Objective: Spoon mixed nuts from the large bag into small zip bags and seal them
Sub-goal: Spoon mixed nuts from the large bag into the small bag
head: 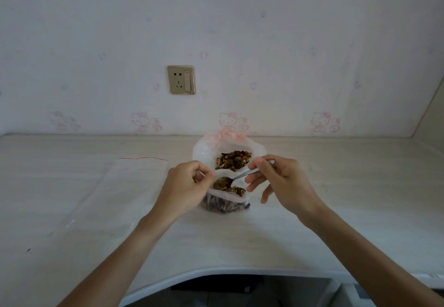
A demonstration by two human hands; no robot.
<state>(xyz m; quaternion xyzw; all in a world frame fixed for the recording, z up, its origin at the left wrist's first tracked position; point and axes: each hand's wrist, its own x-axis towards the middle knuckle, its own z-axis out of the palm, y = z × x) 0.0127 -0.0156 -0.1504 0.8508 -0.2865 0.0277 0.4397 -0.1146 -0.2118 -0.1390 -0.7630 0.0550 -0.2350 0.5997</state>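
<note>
Pinching the small zip bag (224, 198) open at its rim, the left hand (186, 186) sits left of the mouth. The right hand (278, 181) grips the spoon (236, 177), handle slanting up-right, bowl inside that mouth (large bag (206, 149) just behind).

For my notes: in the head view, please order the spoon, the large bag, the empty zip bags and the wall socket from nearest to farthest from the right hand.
1. Spoon, held in the right hand.
2. Large bag, just behind.
3. Empty zip bags, left on the table.
4. Wall socket, up on the wall.

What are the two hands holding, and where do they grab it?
The right hand holds the spoon by its handle end. The left hand pinches the small zip bag at the left side of its open top edge.
</note>
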